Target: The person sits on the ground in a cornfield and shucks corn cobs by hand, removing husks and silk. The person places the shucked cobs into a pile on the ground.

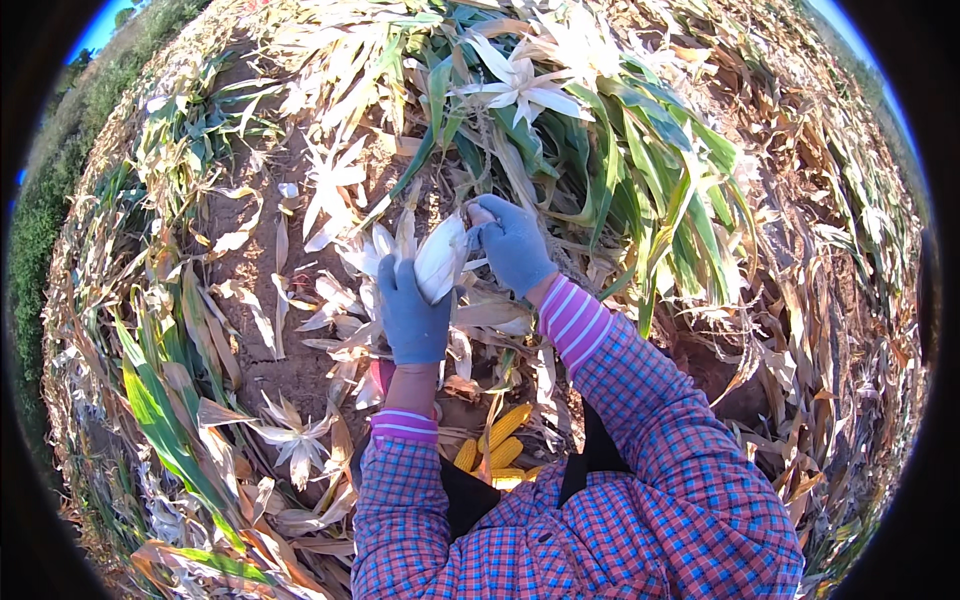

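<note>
An ear of corn in pale husk (438, 262) is held up in front of me, tilted, its tip toward the upper right. My left hand (414, 310), in a grey-blue glove, grips the lower end of the ear. At the tip, my right hand (512, 246), gloved the same way, pinches the husk's loose end between thumb and fingers. No kernels show on this ear. Below my hands, close to my body, several bare yellow corn cobs (500, 440) lie together, partly hidden by my clothing.
A heap of green and dry corn stalks (640, 170) lies ahead and to the right. Opened white husks (522, 88) rest on it, and another empty husk (296, 436) lies at lower left. Dry leaves and bare brown soil (270, 380) spread around me. Green bushes (50, 200) line the far left.
</note>
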`<state>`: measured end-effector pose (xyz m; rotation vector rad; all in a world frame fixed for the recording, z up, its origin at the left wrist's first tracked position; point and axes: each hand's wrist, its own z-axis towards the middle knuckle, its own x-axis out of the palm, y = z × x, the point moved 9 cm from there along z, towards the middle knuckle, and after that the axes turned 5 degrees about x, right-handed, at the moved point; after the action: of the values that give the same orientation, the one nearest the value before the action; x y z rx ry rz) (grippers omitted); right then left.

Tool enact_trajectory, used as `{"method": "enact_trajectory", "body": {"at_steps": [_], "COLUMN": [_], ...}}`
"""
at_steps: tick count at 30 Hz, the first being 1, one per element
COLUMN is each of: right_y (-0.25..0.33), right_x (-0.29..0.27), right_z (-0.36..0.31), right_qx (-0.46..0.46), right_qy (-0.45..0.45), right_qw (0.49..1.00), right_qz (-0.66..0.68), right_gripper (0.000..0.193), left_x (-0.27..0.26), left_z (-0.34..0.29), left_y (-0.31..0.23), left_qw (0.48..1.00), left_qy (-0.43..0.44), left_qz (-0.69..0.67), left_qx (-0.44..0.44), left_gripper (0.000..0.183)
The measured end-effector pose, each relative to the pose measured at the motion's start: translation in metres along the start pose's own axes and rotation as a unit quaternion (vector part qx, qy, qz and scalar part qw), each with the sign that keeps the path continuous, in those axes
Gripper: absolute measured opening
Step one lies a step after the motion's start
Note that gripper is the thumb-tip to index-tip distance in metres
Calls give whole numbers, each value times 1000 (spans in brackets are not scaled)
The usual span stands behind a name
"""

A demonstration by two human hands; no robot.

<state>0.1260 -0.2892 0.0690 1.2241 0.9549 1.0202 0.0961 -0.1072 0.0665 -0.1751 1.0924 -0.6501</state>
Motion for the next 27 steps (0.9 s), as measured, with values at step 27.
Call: {"method": "enact_trajectory", "body": {"at_steps": [27], "right_y": [-72], "right_x": [61], "right_z": [-21], "right_qx": [253], "right_qy": [95], "right_qw": [840], "right_qz": [471], "right_gripper": [21], "left_x": [31], "left_z": [-4], "left_y": [35], "left_qw": [902], "left_qy": [-36], "left_qz": [-415], "left_qx": [-111], "left_gripper": [60]}}
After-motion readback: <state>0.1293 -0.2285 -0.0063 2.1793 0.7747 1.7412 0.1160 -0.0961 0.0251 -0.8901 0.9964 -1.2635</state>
